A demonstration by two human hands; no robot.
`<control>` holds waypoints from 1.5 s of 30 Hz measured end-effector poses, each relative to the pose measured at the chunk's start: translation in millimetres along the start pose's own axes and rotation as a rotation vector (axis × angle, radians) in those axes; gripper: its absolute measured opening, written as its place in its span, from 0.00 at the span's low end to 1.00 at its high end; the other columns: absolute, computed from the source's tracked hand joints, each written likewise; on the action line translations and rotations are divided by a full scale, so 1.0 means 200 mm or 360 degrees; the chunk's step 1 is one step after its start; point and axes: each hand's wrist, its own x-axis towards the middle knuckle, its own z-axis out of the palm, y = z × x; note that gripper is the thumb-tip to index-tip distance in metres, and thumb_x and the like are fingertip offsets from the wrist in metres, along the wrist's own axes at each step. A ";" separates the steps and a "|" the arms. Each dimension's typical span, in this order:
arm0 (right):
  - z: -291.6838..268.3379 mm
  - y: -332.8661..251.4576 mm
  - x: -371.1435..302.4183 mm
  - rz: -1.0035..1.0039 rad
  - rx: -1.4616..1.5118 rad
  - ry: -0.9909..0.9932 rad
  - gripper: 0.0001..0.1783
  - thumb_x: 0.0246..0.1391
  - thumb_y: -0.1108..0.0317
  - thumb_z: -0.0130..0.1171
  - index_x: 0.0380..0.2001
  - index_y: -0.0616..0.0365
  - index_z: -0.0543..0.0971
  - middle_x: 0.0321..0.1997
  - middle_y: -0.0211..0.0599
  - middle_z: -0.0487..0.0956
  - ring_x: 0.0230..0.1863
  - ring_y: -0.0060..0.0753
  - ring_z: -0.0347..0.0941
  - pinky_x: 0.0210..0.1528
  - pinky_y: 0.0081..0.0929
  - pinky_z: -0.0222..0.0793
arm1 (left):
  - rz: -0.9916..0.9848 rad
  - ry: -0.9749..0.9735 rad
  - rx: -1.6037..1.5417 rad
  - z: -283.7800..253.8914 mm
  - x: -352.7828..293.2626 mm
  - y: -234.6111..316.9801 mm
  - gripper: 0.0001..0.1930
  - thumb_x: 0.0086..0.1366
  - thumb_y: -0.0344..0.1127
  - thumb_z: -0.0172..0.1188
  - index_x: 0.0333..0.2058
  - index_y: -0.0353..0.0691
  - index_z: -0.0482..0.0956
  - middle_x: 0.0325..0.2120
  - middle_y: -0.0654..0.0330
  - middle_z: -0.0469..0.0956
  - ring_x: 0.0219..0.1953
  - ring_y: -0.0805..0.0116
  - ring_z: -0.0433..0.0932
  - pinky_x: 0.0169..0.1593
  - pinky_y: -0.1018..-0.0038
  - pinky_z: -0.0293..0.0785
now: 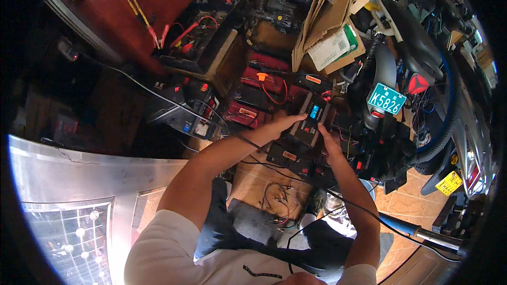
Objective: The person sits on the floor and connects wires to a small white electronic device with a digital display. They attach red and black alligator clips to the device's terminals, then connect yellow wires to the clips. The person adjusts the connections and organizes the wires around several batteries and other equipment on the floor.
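A black box-shaped electronic device with a small lit blue screen, which looks like a battery charger [304, 132], is held between my two hands above a group of batteries. My left hand [289, 123] grips its left side with the thumb on top; the other fingers are hidden. On the opposite edge, my right hand [330, 143] is closed against the casing, its fingers partly out of sight. Just below the device lies a black battery [289, 157] with an orange label. Left of it stands a dark red battery [244, 115], and an orange clip [261, 76] sits farther back.
A cardboard box [322, 31] leans at the back, beside a motor scooter with a green plate [387, 99]. Red clamps on yellow cables [153, 34] hang at the back left. A black cable [364, 208] crosses my right forearm. Loose wires [277, 198] lie on the tiled floor.
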 end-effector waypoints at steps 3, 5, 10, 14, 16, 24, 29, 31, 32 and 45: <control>0.08 -0.06 -0.08 0.0020 -0.0079 0.0181 0.47 0.42 0.40 0.69 0.60 0.54 0.66 0.56 0.40 0.73 0.55 0.38 0.70 0.47 0.42 0.70 | -0.0047 0.0284 0.0152 -0.01 -0.06 0.06 0.35 0.52 0.54 0.70 0.53 0.37 0.74 0.45 0.53 0.78 0.47 0.63 0.78 0.49 0.66 0.74; 0.14 -0.10 -0.12 0.0061 -0.0119 0.0208 0.46 0.41 0.41 0.70 0.60 0.52 0.66 0.57 0.39 0.73 0.58 0.39 0.69 0.50 0.44 0.70 | -0.0038 0.0415 0.0172 -0.03 -0.14 0.12 0.34 0.52 0.52 0.70 0.53 0.36 0.74 0.44 0.53 0.79 0.45 0.64 0.79 0.47 0.67 0.75; 0.40 -0.15 -0.15 0.0017 0.0015 -0.0198 0.56 0.37 0.43 0.73 0.64 0.59 0.59 0.64 0.45 0.65 0.60 0.44 0.65 0.56 0.42 0.63 | 0.0145 0.0176 0.0035 -0.26 -0.34 0.33 0.30 0.52 0.49 0.70 0.48 0.34 0.77 0.40 0.54 0.81 0.41 0.65 0.80 0.45 0.70 0.76; 0.62 -0.23 -0.09 0.0017 -0.0062 -0.0247 0.57 0.38 0.43 0.73 0.65 0.62 0.57 0.64 0.48 0.65 0.61 0.45 0.65 0.56 0.46 0.63 | 0.0070 0.0330 -0.0186 -0.45 -0.43 0.42 0.25 0.56 0.46 0.68 0.47 0.34 0.77 0.38 0.55 0.81 0.37 0.65 0.82 0.40 0.68 0.79; 0.72 -0.25 -0.05 -0.0018 -0.0089 -0.0311 0.54 0.40 0.43 0.71 0.63 0.62 0.58 0.63 0.47 0.65 0.61 0.45 0.63 0.57 0.47 0.62 | 0.0162 0.0486 -0.0112 -0.54 -0.44 0.45 0.25 0.57 0.45 0.66 0.47 0.33 0.76 0.37 0.55 0.81 0.36 0.64 0.82 0.38 0.67 0.80; 0.90 -0.21 0.09 0.0011 -0.0107 -0.0623 0.48 0.43 0.41 0.68 0.61 0.58 0.64 0.65 0.44 0.63 0.62 0.47 0.60 0.58 0.49 0.60 | 0.0115 0.0663 -0.0205 -0.86 -0.32 0.26 0.23 0.55 0.47 0.67 0.45 0.38 0.78 0.35 0.57 0.82 0.35 0.65 0.82 0.38 0.67 0.80; 0.91 -0.14 0.15 0.0063 -0.0056 -0.0587 0.38 0.47 0.45 0.66 0.58 0.52 0.69 0.60 0.35 0.70 0.60 0.39 0.63 0.55 0.44 0.61 | 0.0164 0.0888 -0.0074 -0.99 -0.15 0.08 0.28 0.55 0.48 0.65 0.51 0.39 0.74 0.41 0.56 0.80 0.41 0.63 0.79 0.44 0.64 0.77; 0.91 -0.14 0.14 0.0090 -0.0038 -0.0602 0.37 0.47 0.45 0.66 0.57 0.51 0.70 0.60 0.35 0.70 0.59 0.37 0.63 0.54 0.42 0.61 | 0.0120 0.1012 0.0032 -0.99 -0.14 0.08 0.29 0.56 0.50 0.64 0.52 0.39 0.74 0.42 0.56 0.79 0.44 0.62 0.78 0.46 0.63 0.76; 0.89 -0.14 0.13 0.0144 -0.0035 -0.0498 0.37 0.47 0.45 0.66 0.56 0.51 0.70 0.59 0.34 0.70 0.59 0.36 0.62 0.54 0.41 0.61 | 0.0080 0.1131 0.0152 -0.98 -0.15 0.09 0.29 0.56 0.51 0.63 0.52 0.40 0.74 0.41 0.56 0.79 0.45 0.61 0.77 0.47 0.62 0.75; 0.24 0.16 -0.19 -0.0482 -0.1100 -0.0980 0.18 0.53 0.55 0.64 0.21 0.60 0.80 0.19 0.28 0.77 0.24 0.20 0.73 0.28 0.23 0.69 | 0.1527 0.0574 0.1768 -0.29 -0.70 0.19 0.19 0.56 0.28 0.64 0.46 0.36 0.73 0.44 0.49 0.73 0.48 0.51 0.73 0.52 0.64 0.70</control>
